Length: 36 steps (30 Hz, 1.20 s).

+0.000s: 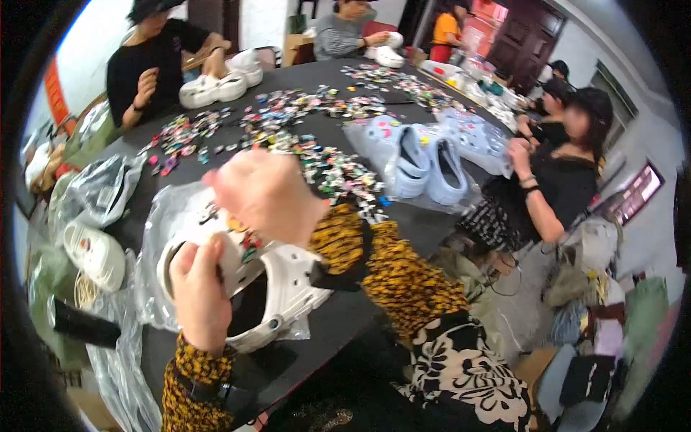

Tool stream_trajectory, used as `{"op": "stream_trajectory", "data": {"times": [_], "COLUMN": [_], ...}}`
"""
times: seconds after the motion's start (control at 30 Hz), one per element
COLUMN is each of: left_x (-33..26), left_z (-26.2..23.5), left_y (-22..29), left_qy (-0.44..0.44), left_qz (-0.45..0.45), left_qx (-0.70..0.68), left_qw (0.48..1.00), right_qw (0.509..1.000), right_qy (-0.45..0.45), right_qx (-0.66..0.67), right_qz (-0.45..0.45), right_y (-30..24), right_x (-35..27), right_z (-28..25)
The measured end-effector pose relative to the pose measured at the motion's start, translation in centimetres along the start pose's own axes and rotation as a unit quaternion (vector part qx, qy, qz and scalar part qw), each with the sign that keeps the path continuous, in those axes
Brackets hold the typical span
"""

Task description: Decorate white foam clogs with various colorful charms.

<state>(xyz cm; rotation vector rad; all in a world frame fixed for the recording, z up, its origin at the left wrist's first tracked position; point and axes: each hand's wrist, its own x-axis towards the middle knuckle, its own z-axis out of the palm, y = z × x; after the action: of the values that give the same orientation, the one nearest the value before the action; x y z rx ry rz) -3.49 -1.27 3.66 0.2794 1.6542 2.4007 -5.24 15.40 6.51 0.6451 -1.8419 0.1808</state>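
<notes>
At the near edge of the desk point(345, 317), the left hand point(198, 291) is gripping the heel end of a white clog point(277, 288), fingers curled over its rim, seemingly bracing the shoe so it is not sliding. The clog is resting on a clear plastic bag point(155, 230) spread under it. The right hand point(266, 191) is hovering above the toe with fingers bunched closed; whether it is pinching anything I cannot tell. Small coloured charms point(248, 245) are sitting on the clog's top. Just beyond, a scatter of loose charms point(338, 176) is crowding the middle of the desk, and bagged pale blue clogs point(425, 162) are lying toward the right edge. Other people are sitting along the far edge.
</notes>
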Motion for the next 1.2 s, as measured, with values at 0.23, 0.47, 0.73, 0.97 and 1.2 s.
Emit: {"op": "stream_trajectory", "data": {"times": [0.23,0.47,0.73,0.97,1.2], "left_x": [0.7,0.7,0.3,0.1,0.8], "left_z": [-0.9,-0.8,-0.8,-0.5,-1.5], "left_y": [-0.7,-1.2,-1.0,-0.9,-0.4], "left_qy": [-0.025,-0.071,-0.091,-0.100,-0.107], "left_qz": [-0.031,-0.024,-0.023,-0.004,-0.116], "left_qx": [-0.017,-0.023,-0.023,-0.035,-0.142], "left_qw": [0.999,0.997,0.995,0.994,0.977], "right_qw": [0.943,0.922,0.977,0.977,0.975], "right_qy": [-0.029,-0.171,-0.141,-0.205,-0.187], "right_qx": [0.042,-0.031,0.078,0.013,0.068], "right_qz": [0.330,0.346,0.143,0.065,0.102], "right_y": [4.8,7.9,0.4,-1.5,-1.5], "right_x": [-3.6,-6.8,-2.4,-3.0,-3.1], "right_z": [-2.3,-2.6,-3.3,-3.5,-3.9]}}
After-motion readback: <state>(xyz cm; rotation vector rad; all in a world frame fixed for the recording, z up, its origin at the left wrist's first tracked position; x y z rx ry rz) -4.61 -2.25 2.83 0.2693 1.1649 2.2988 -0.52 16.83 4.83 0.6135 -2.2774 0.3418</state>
